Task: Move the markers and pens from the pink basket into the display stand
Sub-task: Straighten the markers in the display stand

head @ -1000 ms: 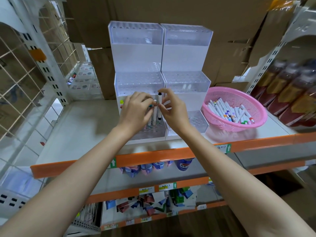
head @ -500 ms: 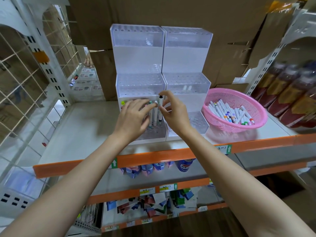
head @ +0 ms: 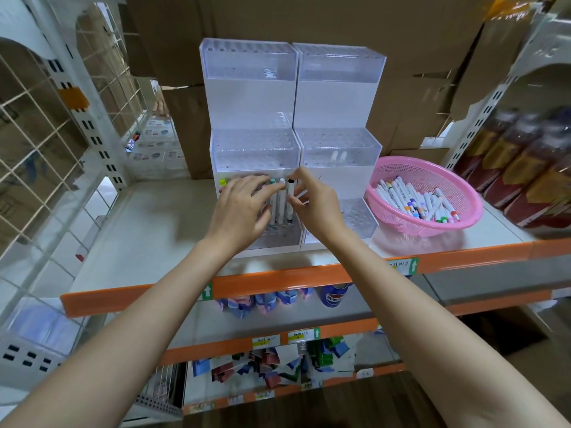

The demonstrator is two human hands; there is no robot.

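Note:
A white and clear stepped display stand [head: 250,88] stands on the shelf, with a twin unit [head: 340,88] to its right. Several white markers [head: 279,208] stand upright in the left unit's lowest tier. My right hand [head: 315,205] pinches a black-capped marker [head: 290,193] standing at the right end of that row. My left hand [head: 244,211] lies over the row with its fingers straight, its fingertips touching the markers. To the right, the pink basket [head: 469,208] holds several markers [head: 414,202] lying loose.
The stand's upper tiers [head: 256,143] hold nothing I can see. Cardboard boxes [head: 309,17] fill the back of the shelf. Dark bottles [head: 525,168] stand at the right. A wire grid panel [head: 46,149] closes the left side. The orange shelf edge [head: 278,282] runs below my wrists.
The black-capped marker has sunk a little lower into the lowest tier under my right hand. My left hand's fingers have stretched out flatter over the row.

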